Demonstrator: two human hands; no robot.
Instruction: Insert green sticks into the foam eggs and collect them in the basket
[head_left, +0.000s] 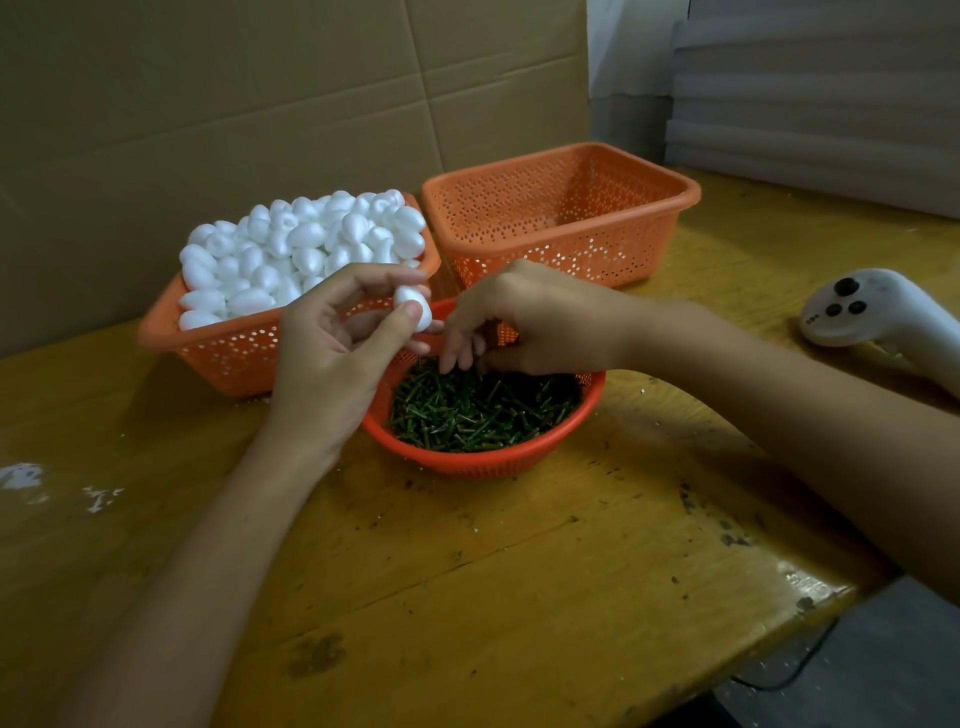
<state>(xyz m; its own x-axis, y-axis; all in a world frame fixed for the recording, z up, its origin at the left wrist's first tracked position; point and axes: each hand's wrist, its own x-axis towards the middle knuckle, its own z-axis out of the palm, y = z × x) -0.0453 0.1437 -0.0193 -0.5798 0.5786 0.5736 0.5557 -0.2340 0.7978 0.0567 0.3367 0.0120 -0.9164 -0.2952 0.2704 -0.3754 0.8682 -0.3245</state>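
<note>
The left hand holds one foam egg above the far-left edge of the round orange basket. Its grip is clamped on the egg, thumb on the near side and fingertips on the far side. The egg's long axis appears to slant, with the lower end turned right toward the other hand.

The right hand is just right of the egg, and its fingers curl down into the heap of green sticks. The sticks lie at all angles directly under this grip. I cannot tell whether it has pinched a stick or is only feeling among them.

The coming move likely turns on this: once a stick is lifted, it must travel a short way left and line up with the egg's axis. The right hand is the nearer one to the sticks.

Far left stands a rectangular basket heaped with foam eggs. Far right is a second rectangular basket, in which no finished eggs show. A white controller lies on the desk at the right.
</note>
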